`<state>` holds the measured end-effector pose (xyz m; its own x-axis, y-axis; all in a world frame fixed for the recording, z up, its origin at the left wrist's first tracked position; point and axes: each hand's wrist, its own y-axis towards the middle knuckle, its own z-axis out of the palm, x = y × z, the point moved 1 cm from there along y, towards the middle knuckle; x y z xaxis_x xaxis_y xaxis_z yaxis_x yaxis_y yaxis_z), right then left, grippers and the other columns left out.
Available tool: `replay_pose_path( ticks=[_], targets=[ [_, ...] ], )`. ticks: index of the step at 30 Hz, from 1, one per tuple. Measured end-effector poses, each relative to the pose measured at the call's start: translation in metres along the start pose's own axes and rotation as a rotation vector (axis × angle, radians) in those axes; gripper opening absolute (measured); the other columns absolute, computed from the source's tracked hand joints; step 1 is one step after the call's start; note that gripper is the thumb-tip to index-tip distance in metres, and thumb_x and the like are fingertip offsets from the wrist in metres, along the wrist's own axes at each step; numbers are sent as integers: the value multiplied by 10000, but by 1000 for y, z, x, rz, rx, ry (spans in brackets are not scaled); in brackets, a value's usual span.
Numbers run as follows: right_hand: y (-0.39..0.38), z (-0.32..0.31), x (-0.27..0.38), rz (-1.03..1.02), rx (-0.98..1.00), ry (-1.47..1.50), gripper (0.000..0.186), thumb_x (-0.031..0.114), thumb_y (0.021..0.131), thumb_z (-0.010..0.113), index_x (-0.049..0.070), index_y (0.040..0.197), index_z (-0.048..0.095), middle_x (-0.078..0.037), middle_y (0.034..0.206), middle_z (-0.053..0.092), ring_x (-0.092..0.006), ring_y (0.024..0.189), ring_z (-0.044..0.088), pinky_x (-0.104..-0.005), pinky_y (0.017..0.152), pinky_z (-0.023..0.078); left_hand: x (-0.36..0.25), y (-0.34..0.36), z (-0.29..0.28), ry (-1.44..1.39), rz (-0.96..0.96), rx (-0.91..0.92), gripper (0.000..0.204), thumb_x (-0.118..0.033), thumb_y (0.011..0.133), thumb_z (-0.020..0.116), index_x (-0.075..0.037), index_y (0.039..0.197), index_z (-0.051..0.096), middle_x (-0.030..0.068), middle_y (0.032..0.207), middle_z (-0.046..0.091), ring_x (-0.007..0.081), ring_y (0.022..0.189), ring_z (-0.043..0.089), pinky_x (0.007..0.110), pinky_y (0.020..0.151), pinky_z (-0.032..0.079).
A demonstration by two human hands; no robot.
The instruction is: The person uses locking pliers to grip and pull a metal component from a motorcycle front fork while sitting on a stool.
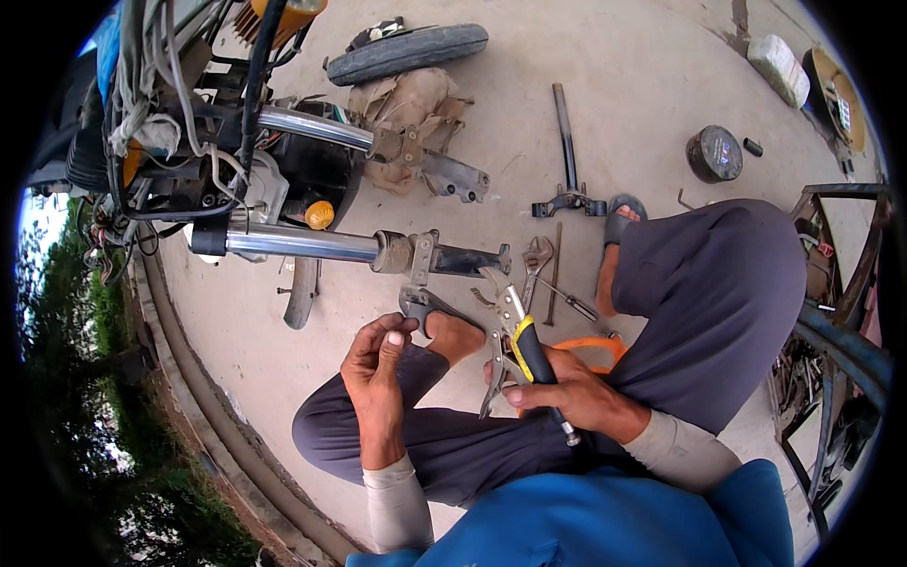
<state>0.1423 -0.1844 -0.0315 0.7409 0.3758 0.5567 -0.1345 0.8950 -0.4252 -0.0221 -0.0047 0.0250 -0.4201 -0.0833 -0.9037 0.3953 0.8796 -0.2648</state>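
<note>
My right hand [593, 397] is wrapped round locking pliers [535, 352] with black and yellow grips, their jaws pointing up toward the lower end of the nearer fork leg [316, 243]. My left hand [375, 370] is closed in a pinch, thumb against fingers, just below the bracket [423, 260] on that leg. A small dark bit shows at its fingertips, too small to name. The farther fork leg [316, 128] runs alongside, also with a shiny chrome tube. Both legs stick out from a partly stripped motorcycle front [170, 142] at the left.
On the concrete ahead lie an adjustable wrench [537, 257], a screwdriver [574, 304], a thin rod [556, 274] and a steering stem [567, 142]. A tyre [406, 54] lies beyond. A round tin [714, 154] sits farther right, near a metal frame [841, 340]. Something orange [609, 352] is behind my right hand.
</note>
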Motion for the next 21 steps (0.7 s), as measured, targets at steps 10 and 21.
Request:
replay_pose_path(
  ticks=[10, 21],
  targets=[
    [-8, 9, -1, -49, 109, -6, 545, 194, 878, 708, -49, 1324, 511, -120, 1178, 613, -200, 1123, 578, -341, 1008, 447, 6, -59, 38, -138, -189, 137, 464, -327, 992, 664, 72, 1223, 621, 178, 1134, 712, 249, 1018, 700, 387, 973, 535],
    [-7, 11, 11, -17, 270, 77, 668, 219, 865, 689, -20, 1432, 429, -204, 1277, 572, -294, 1196, 547, -377, 1056, 406, -22, -81, 66, -82, -315, 148, 560, -395, 1001, 614, 55, 1320, 519, 192, 1223, 644, 242, 1096, 642, 352, 967, 516]
  ],
)
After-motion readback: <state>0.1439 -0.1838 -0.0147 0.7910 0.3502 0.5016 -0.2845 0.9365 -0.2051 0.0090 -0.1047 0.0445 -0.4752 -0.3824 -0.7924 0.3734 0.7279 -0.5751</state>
